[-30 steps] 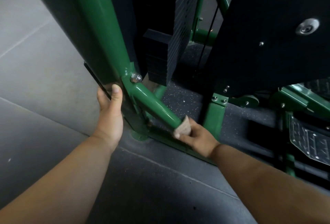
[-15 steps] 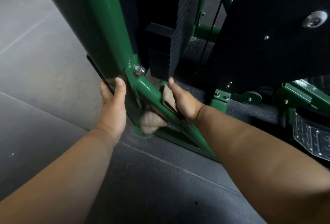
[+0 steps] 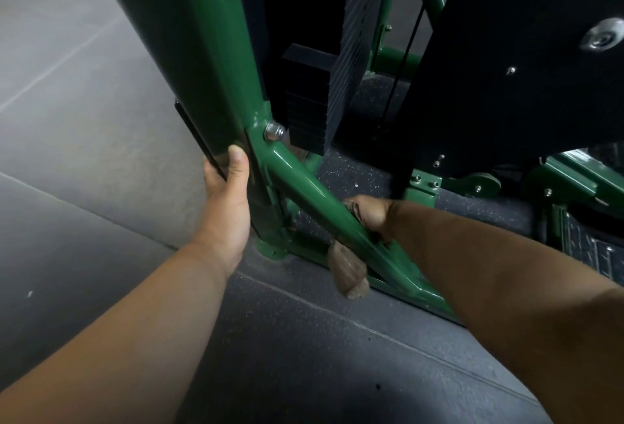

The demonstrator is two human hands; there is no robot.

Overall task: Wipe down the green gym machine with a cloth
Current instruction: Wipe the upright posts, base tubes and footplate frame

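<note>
Green gym machine (image 3: 209, 62) stands right in front, w/ its slanted bar (image 3: 314, 200) running down from the bolt (image 3: 274, 131) to the floor frame. Half a sec ago the right hand (image 3: 369, 216) was up near the top of that bar; now it's lower, about halfway down. The cloth (image 3: 347, 271) came down w/ it and hangs out under the bar, on the near side. So the wipe is going down the bar, top to bottom. I think the lower bit of the bar & the floor frame are still left to do.

Right hand is behind the bar, fingers curled round the cloth and pressed on the metal. Its arm reaches in from the right, low, over the dark floor (image 3: 304, 356).

Left hand (image 3: 226, 194) hasn't moved. It grips the bottom edge of the big post, thumb up the front, other fingers tucked behind the black edge. Looks like it's just for holding steady.
</note>
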